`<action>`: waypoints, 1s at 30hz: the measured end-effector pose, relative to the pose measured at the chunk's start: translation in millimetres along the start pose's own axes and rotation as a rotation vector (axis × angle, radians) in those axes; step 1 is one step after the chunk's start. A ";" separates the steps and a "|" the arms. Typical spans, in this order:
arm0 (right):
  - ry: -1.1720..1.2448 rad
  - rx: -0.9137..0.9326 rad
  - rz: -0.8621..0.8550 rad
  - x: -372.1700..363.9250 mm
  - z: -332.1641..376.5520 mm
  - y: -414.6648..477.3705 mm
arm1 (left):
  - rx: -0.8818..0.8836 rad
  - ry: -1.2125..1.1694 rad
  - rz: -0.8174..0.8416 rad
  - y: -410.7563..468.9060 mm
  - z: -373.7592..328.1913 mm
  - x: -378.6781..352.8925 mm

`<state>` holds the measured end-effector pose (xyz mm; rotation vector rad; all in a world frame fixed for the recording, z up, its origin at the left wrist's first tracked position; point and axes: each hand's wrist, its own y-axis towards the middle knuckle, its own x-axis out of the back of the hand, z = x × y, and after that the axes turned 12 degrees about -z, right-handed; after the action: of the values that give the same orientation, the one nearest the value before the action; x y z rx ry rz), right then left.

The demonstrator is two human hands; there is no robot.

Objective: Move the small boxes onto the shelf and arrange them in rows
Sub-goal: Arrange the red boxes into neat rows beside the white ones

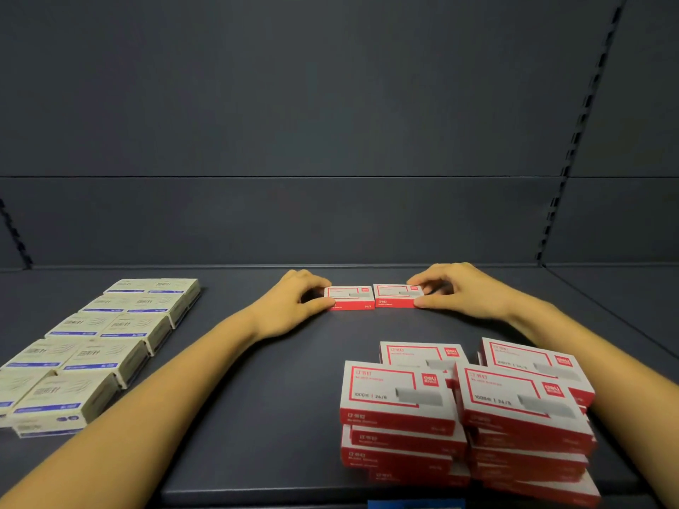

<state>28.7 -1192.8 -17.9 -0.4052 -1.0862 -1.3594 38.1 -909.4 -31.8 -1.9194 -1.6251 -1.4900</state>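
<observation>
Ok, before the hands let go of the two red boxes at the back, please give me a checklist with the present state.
1. Left red box flat on shelf: ok.
2. Right red box beside it, fronts level: ok.
3. Boxes touching: cannot tell; a thin seam shows.
4. Left hand and right hand each hold an outer end: ok.
5. Red stacks tidy: not ok, they lean.
6. White boxes in rows: ok.

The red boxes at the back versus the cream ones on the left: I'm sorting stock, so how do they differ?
The two red boxes are red and white; the cream boxes carry blue bands. The red pair forms one side-by-side row, held by the left hand and right hand; the cream ones fill two untouched columns. Both lie flat on the shelf.
</observation>
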 end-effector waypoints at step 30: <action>0.013 0.188 -0.077 87.6 72.5 -112.3 | -0.099 -0.457 0.031 -92.3 -82.6 61.0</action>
<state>-114.7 -1212.8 49.7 -0.2178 -1.2173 -1.3114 -91.0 -896.4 15.6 -2.4671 -1.7041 -1.1970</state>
